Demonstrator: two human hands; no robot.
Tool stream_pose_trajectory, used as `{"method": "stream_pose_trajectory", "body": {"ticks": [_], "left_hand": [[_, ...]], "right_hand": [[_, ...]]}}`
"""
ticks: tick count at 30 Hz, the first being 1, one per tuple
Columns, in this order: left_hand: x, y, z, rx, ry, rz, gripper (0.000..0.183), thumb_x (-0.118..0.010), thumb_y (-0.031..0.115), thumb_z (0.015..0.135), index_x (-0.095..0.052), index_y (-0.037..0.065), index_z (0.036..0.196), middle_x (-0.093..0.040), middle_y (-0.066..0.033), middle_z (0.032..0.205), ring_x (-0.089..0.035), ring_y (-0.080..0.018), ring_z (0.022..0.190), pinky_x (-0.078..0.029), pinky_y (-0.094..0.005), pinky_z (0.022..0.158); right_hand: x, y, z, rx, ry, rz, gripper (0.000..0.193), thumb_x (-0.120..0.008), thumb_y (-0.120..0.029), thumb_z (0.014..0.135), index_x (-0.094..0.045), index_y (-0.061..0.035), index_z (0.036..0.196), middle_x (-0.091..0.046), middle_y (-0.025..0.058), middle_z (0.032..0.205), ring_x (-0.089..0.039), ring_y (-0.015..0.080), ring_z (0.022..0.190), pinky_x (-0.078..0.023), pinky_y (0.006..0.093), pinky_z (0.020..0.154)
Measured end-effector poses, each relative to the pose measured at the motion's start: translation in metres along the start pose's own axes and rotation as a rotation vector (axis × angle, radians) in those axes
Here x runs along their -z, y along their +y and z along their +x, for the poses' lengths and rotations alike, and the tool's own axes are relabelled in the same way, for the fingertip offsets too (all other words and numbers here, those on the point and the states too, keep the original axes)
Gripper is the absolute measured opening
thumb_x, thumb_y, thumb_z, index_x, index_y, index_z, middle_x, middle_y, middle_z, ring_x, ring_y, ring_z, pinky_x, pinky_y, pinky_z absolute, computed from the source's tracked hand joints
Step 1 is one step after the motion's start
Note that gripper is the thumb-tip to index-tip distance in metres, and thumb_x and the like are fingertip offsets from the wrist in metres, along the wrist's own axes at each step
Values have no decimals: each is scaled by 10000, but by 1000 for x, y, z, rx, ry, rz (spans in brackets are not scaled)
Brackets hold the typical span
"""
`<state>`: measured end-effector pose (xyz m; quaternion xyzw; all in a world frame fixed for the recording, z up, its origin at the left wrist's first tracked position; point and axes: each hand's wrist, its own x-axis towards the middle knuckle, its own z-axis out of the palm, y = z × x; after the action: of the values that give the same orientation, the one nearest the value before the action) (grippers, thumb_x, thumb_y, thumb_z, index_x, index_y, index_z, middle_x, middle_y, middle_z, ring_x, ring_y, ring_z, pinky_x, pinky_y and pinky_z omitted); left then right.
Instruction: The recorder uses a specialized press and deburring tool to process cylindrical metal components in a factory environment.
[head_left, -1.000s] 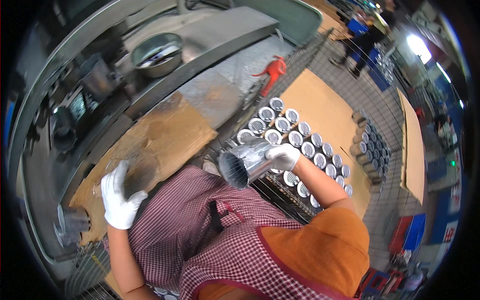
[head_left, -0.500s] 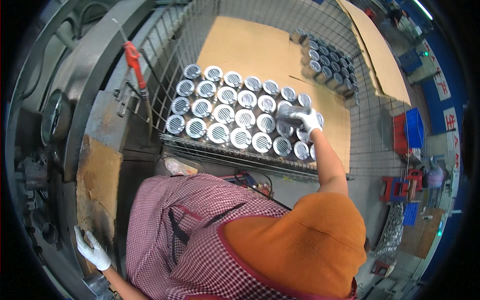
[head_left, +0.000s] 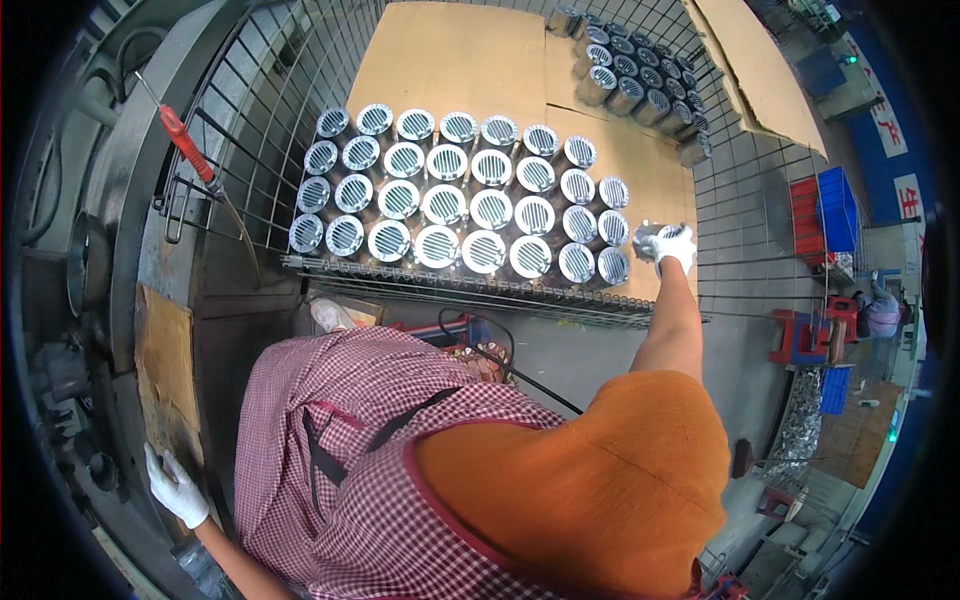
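Observation:
My right hand (head_left: 670, 245), in a white glove, reaches out over a wire cage pallet and is closed on a shiny metal cylinder (head_left: 645, 231) with a slotted top. It holds the cylinder at the right end of the rows of matching cylinders (head_left: 460, 205), which stand upright on a brown cardboard sheet (head_left: 450, 60). My left hand (head_left: 175, 487), also gloved, hangs low at the left with its fingers apart, beside the lower edge of a cardboard piece (head_left: 165, 365) on the grey machine bench.
Wire mesh walls (head_left: 260, 110) enclose the pallet. A red-handled tool (head_left: 185, 143) hangs on the left wall. A second group of cylinders (head_left: 630, 70) stands at the back right. Blue crates (head_left: 835, 210), red stools (head_left: 800, 335) and another person (head_left: 882, 312) are at the far right.
The view has swung from the bench to the cage pallet. My right hand carried the cylinder from my chest out to the right end of the rows. My left hand stayed by the bench cardboard.

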<state>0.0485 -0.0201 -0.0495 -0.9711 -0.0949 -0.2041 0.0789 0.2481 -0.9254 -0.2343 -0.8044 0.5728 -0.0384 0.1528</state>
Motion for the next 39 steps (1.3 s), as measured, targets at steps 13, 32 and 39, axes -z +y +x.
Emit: {"method": "stream_pose_trajectory", "body": {"ticks": [13, 32, 39], "left_hand": [[36, 48, 48, -74, -104, 69, 371, -577, 126, 942, -539, -14, 1284, -612, -235, 1203, -608, -406, 1049, -481, -431, 890], [59, 58, 43, -21, 15, 78, 303, -667, 189, 831, -620, 66, 1104, -652, -141, 1074, -597, -321, 927, -432, -419, 810], [77, 43, 28, 109, -18, 19, 194, -658, 223, 831, -666, 77, 958, -691, -107, 889, -648, -282, 787, -454, -412, 690]], "right_hand": [[-61, 88, 9, 154, -475, -194, 1049, -821, -416, 634, -279, -147, 1491, -413, 196, 1426, -491, 343, 1248, -442, 437, 1018], [-64, -175, -90, 853, 176, 343, 394, -636, -218, 852, -609, -104, 1229, -659, 162, 1050, -646, 302, 943, -508, 428, 831], [38, -359, -383, 1932, 11, 929, 363, -712, -88, 781, -607, -79, 1128, -646, 113, 904, -622, 306, 815, -488, 424, 754]]}}
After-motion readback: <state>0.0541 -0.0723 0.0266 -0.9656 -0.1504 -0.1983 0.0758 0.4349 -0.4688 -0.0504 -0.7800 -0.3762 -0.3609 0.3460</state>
